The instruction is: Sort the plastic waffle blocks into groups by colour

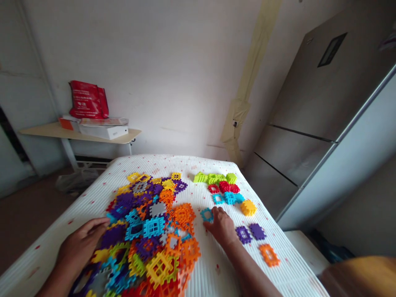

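Observation:
A big heap of plastic interlocking tiles (148,231) in purple, orange, yellow, blue and grey covers the middle of a white ribbed table (213,272). My left hand (82,243) lies flat at the heap's left edge, fingers stretched out on the tiles. My right hand (222,225) reaches right of the heap, its fingertips pinching a loose blue tile (206,214). Beyond it lie sorted rows: green tiles (215,178), red tiles (223,188), blue tiles (229,198), and a yellow stack (248,207). Two purple tiles (250,233) and an orange tile (269,254) lie to the right.
A grey fridge (312,123) stands close to the table's right side. A side table (77,134) at the back left holds a red bag (88,100) and white boxes. The table's right edge runs just past the orange tile.

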A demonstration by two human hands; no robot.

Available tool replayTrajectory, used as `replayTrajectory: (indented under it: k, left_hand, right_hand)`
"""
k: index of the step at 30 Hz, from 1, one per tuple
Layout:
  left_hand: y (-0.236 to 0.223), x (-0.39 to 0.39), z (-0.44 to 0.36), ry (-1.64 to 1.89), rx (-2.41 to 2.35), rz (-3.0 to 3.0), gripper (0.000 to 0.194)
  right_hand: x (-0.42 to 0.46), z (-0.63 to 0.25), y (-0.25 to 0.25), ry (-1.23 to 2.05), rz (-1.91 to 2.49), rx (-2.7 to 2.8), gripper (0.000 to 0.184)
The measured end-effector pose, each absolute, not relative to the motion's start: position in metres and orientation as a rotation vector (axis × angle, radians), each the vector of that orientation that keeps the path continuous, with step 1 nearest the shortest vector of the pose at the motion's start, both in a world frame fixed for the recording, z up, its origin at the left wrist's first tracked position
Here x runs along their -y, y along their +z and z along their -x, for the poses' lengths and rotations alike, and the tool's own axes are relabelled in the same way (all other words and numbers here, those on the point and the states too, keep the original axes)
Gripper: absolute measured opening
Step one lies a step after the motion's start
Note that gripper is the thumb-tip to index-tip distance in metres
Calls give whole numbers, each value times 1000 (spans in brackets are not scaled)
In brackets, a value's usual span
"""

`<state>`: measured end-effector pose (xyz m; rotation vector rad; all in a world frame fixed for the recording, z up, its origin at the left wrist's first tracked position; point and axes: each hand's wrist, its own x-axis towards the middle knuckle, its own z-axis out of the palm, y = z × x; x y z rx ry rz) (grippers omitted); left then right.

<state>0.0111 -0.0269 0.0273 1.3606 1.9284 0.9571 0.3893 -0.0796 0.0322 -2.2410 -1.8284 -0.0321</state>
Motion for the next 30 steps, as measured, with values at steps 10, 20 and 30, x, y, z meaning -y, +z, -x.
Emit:
replayTrajectory:
  k: [10, 20, 30]
  left_hand:
    - [28, 27, -9, 977, -1931, -1389, 36]
    - [28, 26, -10, 963, -1931, -1350, 38]
    - [28, 25, -8, 936, -1942, -1359, 39]
  right_hand:
    - [51, -420, 47, -309, 2257, 1606, 23]
    - [34, -426, 34, -324, 2384, 1607, 22]
    - [32, -427, 30, -298, 2400, 1611, 20]
